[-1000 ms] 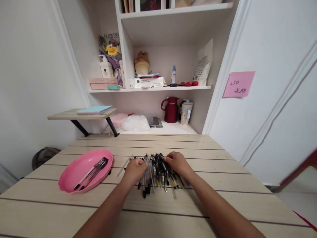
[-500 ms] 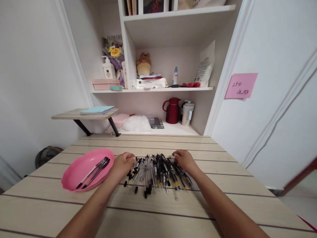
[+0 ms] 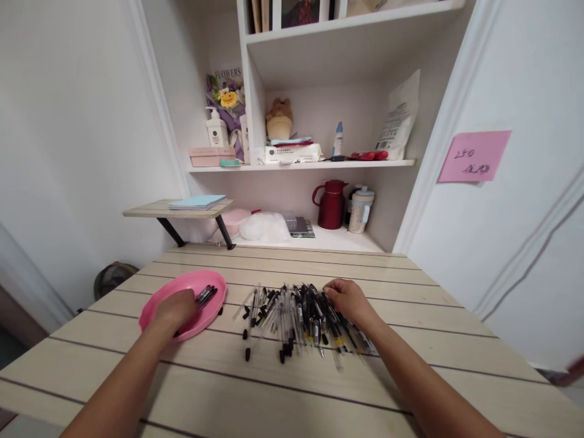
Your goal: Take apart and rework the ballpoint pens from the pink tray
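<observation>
My left hand (image 3: 176,309) reaches into the pink plate (image 3: 148,307) with its back toward me, hiding its fingers. It covers the middle of a few black pens (image 3: 206,297) lying there. My right hand (image 3: 345,298) rests at the right edge of a large pile of pens (image 3: 296,316), its fingers curled and the thumb near the index finger. Those fingertips touch the dark pens at the top of the pile; whether they grip one is not clear. Clear-barrelled pens with black caps make up the left part of the pile, darker ones the right.
A small raised stand (image 3: 182,211) holds light blue paper (image 3: 197,202) at the back left. Behind the table, shelves hold a red jug (image 3: 331,205), a pale tumbler (image 3: 361,211) and a white plastic bag (image 3: 264,227). A pink note (image 3: 475,156) is on the right wall.
My left hand has moved left from the pile to the pink plate. Pens at the pile's left edge have shifted and spread. My right hand stays by the pile; the view has turned slightly left.
</observation>
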{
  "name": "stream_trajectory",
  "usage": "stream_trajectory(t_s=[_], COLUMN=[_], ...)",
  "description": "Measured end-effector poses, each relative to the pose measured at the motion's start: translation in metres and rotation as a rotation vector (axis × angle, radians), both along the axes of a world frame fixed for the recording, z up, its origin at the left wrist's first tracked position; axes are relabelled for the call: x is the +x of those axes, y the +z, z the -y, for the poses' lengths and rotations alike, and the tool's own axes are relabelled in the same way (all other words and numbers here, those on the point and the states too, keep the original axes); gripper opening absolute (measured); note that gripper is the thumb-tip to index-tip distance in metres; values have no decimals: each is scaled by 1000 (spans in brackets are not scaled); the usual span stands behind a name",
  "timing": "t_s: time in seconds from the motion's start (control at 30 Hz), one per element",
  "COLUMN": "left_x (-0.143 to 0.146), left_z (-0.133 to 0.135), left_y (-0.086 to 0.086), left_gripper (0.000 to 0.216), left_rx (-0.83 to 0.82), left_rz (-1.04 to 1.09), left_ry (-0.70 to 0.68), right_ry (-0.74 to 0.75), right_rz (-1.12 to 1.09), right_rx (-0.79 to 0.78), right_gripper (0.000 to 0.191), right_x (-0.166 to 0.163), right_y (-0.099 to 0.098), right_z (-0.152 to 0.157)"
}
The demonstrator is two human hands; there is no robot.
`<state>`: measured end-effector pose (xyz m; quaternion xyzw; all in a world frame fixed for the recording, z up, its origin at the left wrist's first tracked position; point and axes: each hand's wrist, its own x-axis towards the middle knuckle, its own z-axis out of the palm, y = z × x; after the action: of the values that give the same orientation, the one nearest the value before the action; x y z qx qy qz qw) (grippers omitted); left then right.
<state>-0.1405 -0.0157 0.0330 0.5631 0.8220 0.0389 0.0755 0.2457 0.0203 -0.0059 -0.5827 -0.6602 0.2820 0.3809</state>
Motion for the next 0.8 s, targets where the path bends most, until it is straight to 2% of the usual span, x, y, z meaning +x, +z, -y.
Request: stream_trajectory(t_s=[0.13,0.2,0.27,0.3,0.37,0.43,0.47,0.53,0.6,0.63,0.73,0.8], left_x=[2,15,41,59,100,140,156,179,188,188,182,175], left_z=[3,10,21,27,41,53,58,64,64,62,54,50], left_y=[9,17,25,27,27,22,18,11,8,8,14,18], left_gripper=[19,20,21,19,13,9,6,5,6,7,15,20], left_rx=[-17,72,329,455,496,510,543,605,536,432,-40,-265], left_rz=[-7,-20,-5,59,281,415,429,459,641,805,1396,1668], left_ry=[3,4,-57,-155,-315,-449,-511,-567,-542,-510,-423,-397], right_ry=[-17,-28,-13,20,148,314,356,348,338,355,465,512], right_rz=[-74,-134,-222,-280,-441,-608,-677,-785,-861,-894,-989,-1028], right_rx=[-56,-54,-36,-32,-74,-154,-171,-157,-154,-163,-192,-200], right_gripper=[19,20,21,22,25,27,29,27,25,24,22,23], right_x=[2,-1,-11,-18,-35,-53,-60,-67,-67,-65,-61,-61], right_y=[4,10,19,24,30,32,32,29,27,27,32,35], right_z=[1,6,15,22,37,50,55,59,58,58,58,59])
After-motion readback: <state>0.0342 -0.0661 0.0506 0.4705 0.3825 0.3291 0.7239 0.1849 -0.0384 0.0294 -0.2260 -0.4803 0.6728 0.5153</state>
